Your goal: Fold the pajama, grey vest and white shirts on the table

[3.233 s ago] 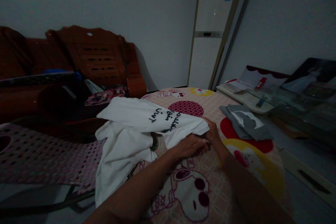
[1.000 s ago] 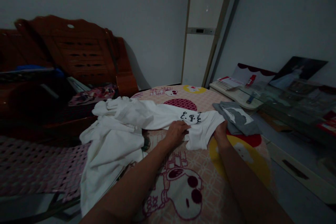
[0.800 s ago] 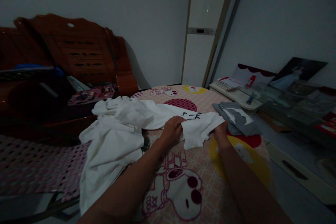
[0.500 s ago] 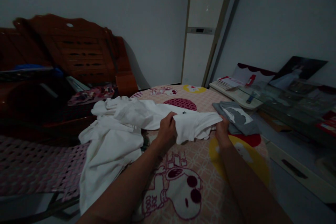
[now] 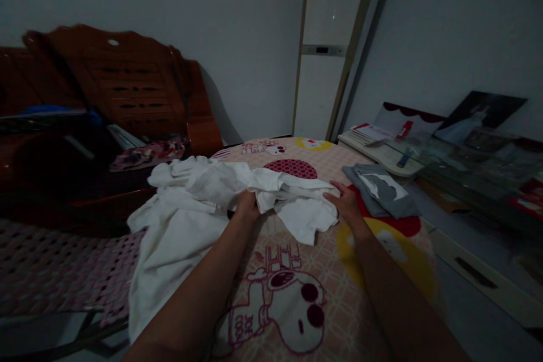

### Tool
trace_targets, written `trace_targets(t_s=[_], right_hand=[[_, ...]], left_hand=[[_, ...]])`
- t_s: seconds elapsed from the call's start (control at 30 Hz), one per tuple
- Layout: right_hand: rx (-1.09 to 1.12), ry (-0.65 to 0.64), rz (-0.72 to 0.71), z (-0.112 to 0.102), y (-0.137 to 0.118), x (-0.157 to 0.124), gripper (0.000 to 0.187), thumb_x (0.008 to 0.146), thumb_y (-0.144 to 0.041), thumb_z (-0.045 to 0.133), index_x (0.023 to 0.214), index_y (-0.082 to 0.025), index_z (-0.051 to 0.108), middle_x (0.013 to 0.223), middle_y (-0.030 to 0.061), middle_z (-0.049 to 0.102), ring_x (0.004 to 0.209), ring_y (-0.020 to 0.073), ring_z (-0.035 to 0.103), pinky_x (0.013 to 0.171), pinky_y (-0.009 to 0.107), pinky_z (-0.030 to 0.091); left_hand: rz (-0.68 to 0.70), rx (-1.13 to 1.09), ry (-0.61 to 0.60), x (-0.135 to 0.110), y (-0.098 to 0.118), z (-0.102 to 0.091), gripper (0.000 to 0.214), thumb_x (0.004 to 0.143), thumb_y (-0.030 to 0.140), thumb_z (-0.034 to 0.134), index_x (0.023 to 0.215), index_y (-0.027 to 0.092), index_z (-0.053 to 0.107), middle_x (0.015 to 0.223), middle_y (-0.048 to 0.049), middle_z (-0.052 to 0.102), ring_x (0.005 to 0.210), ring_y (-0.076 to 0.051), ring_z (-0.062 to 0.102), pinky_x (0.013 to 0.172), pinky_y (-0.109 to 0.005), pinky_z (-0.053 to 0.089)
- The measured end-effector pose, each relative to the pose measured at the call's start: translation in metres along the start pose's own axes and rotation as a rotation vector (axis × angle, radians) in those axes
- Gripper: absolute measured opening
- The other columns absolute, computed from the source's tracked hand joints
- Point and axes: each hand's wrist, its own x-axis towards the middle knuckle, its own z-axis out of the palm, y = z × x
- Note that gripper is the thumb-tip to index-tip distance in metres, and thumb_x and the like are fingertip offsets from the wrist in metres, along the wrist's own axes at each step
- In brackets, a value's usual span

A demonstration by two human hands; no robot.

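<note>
A white shirt [image 5: 299,195] lies partly folded across the round table, one flap hanging toward me. My left hand [image 5: 248,205] is closed on its left part, with the fingertips hidden under the fabric. At the shirt's right end, my right hand [image 5: 345,202] touches the edge with thumb and fingers apart. Left of my left hand, a heap of white clothing [image 5: 182,232] spreads over the table and drapes off its side. A folded grey garment [image 5: 382,189] with a white print sits just beyond my right hand.
A pink patterned cloth [image 5: 352,288] with cartoon dogs covers the table. At left stand a wooden bench [image 5: 131,85] and a pink woven chair [image 5: 63,271]. A glass-topped cabinet [image 5: 458,164] with papers and a framed photo is on the right; a tall white air conditioner [image 5: 320,90] stands behind.
Both hands have moved left, and the left one has gone under the white fabric. The stretched shirt has been doubled over, with a flap now lower. My right hand's fingers have spread.
</note>
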Motion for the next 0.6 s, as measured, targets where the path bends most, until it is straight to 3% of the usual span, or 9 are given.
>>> trace_targets(t_s=[0.07, 0.13, 0.23, 0.33, 0.43, 0.53, 0.6], right_hand=[[-0.117, -0.102, -0.09, 0.003, -0.004, -0.003, 0.061, 0.058, -0.04, 0.079, 0.114, -0.019, 0.071, 0.113, 0.0109, 0.072, 0.1, 0.028, 0.066, 0.085, 0.039, 0.052], [-0.206, -0.176, -0.156, 0.007, -0.007, -0.006, 0.044, 0.061, -0.032, 0.074, 0.102, -0.019, 0.074, 0.104, 0.0099, 0.075, 0.095, 0.027, 0.066, 0.086, 0.038, 0.051], [-0.244, -0.126, -0.138, 0.01, -0.005, -0.007, 0.024, 0.066, -0.026, 0.062, 0.084, -0.019, 0.075, 0.083, 0.0068, 0.075, 0.079, 0.0232, 0.065, 0.076, 0.033, 0.05], [-0.129, 0.089, -0.015, 0.006, 0.004, -0.001, 0.024, 0.064, -0.03, 0.06, 0.08, -0.017, 0.073, 0.071, 0.0025, 0.07, 0.069, 0.0203, 0.061, 0.064, 0.029, 0.046], [0.115, 0.333, 0.171, 0.0, 0.018, 0.009, 0.03, 0.058, -0.034, 0.063, 0.08, -0.015, 0.071, 0.062, -0.0017, 0.063, 0.059, 0.0164, 0.054, 0.055, 0.026, 0.042], [0.315, 0.53, 0.26, -0.006, 0.03, 0.016, 0.033, 0.054, -0.033, 0.065, 0.08, -0.014, 0.069, 0.06, -0.0036, 0.06, 0.055, 0.014, 0.05, 0.053, 0.026, 0.042], [0.397, 0.538, 0.188, -0.01, 0.035, 0.02, 0.034, 0.055, -0.032, 0.065, 0.084, -0.015, 0.069, 0.063, -0.0026, 0.062, 0.058, 0.0145, 0.052, 0.056, 0.027, 0.044]], left_hand=[[-0.024, -0.009, 0.033, 0.004, 0.003, -0.002, 0.015, 0.075, 0.012, 0.061, 0.089, 0.012, 0.066, 0.073, -0.0051, 0.07, 0.065, -0.019, 0.066, 0.061, -0.029, 0.056], [0.001, -0.01, 0.059, 0.007, 0.003, -0.004, 0.01, 0.075, 0.013, 0.061, 0.084, 0.012, 0.064, 0.071, -0.0039, 0.068, 0.062, -0.017, 0.065, 0.06, -0.027, 0.055], [0.148, 0.084, -0.016, 0.006, 0.002, -0.007, 0.021, 0.073, 0.025, 0.071, 0.089, 0.014, 0.064, 0.08, -0.004, 0.07, 0.072, -0.018, 0.066, 0.067, -0.027, 0.055], [0.337, 0.53, -0.188, 0.001, -0.001, -0.008, 0.053, 0.062, 0.032, 0.082, 0.111, 0.018, 0.065, 0.107, -0.009, 0.071, 0.102, -0.027, 0.066, 0.088, -0.038, 0.054], [0.546, 1.174, -0.326, -0.005, -0.004, -0.01, 0.082, 0.053, 0.026, 0.084, 0.13, 0.014, 0.056, 0.139, -0.0183, 0.056, 0.132, -0.037, 0.048, 0.112, -0.051, 0.036], [0.647, 1.667, -0.37, -0.009, -0.006, -0.013, 0.078, 0.062, 0.022, 0.076, 0.136, 0.01, 0.052, 0.152, -0.0237, 0.039, 0.143, -0.04, 0.033, 0.118, -0.057, 0.022], [0.693, 1.856, -0.346, -0.011, -0.005, -0.015, 0.071, 0.068, 0.022, 0.07, 0.137, 0.012, 0.053, 0.155, -0.0221, 0.035, 0.144, -0.04, 0.03, 0.118, -0.059, 0.02]])
